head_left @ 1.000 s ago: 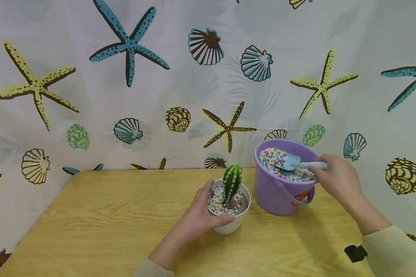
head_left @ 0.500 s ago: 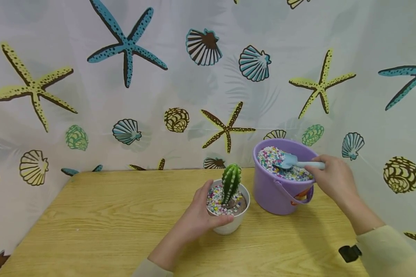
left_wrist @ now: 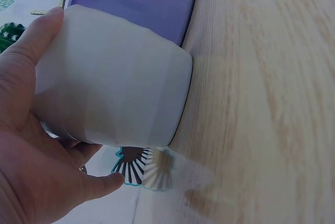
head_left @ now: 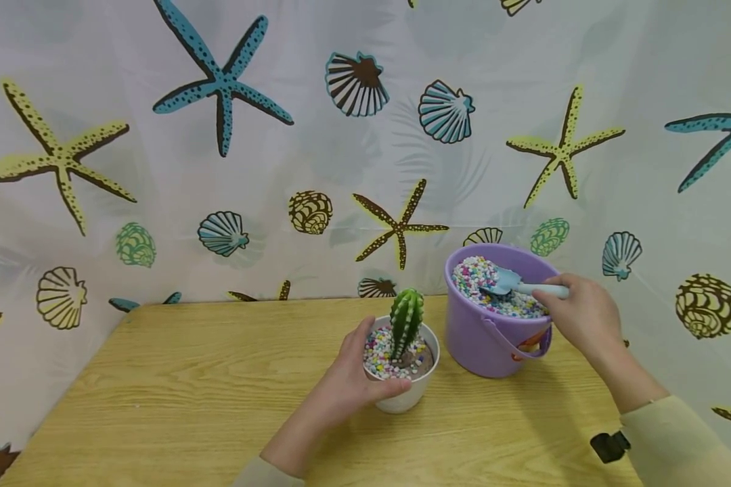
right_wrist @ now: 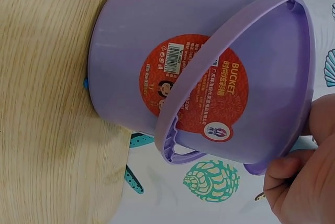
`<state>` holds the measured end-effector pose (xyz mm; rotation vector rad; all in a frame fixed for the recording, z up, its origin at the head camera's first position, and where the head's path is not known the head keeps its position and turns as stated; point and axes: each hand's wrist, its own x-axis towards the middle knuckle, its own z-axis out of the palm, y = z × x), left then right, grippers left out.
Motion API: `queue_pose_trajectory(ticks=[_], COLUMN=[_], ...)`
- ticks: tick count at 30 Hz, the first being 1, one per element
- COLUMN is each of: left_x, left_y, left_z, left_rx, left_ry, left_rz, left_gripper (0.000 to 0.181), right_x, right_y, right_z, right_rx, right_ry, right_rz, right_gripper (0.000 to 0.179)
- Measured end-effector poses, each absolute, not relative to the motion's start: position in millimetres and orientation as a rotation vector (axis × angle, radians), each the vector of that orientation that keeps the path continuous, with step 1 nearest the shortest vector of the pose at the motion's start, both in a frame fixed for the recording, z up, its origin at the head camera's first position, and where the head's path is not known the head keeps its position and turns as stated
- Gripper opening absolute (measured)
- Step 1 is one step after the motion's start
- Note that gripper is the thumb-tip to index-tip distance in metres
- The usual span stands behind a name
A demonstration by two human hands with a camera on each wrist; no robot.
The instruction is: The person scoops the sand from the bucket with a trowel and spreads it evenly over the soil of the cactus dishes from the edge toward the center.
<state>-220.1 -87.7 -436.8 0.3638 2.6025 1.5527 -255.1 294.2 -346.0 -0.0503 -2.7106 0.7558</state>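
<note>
A white pot point(head_left: 396, 403) stands on the wooden table, holding a green cactus point(head_left: 407, 323) and colourful pebbles point(head_left: 380, 352) over brown soil. My left hand point(head_left: 352, 379) grips the pot round its near left side; in the left wrist view the thumb lies along the pot wall point(left_wrist: 115, 77). To the right is a purple bucket point(head_left: 481, 345) filled with the same small pebbles. Over its rim my right hand point(head_left: 585, 314) holds a light blue scoop point(head_left: 512, 281) by the handle, the blade partly in the pebbles. The right wrist view shows the bucket's red label point(right_wrist: 193, 88), the scoop hidden.
The wooden table point(head_left: 189, 392) stretches out to the left and in front. Behind it hangs a pale curtain point(head_left: 317, 149) printed with starfish and shells. The bucket's handle point(right_wrist: 209, 62) hangs down its side, facing my right arm.
The right hand and scoop have shifted slightly left over the bucket, the blade going a little deeper into the pebbles. The left hand and the pot have stayed put.
</note>
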Motion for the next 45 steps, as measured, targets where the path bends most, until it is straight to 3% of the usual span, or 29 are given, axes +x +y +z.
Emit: queue_pose_trajectory(ticks=[14,45], left_x=[-221,-220], left_y=[-87,-87], left_z=[-437,-438], left_rx=[0.368,0.362], left_ry=[2.616,2.619], left_rz=[1.536,1.549], left_gripper=[0.132,0.132], right_x=[-248,-219], right_y=[299,317], right_z=[-341,-349], right_rx=[-0.107,-0.219], right_ry=[-2.674,-2.539], right_rz=[0.863,1.152], right_gripper=[0.055,0.057])
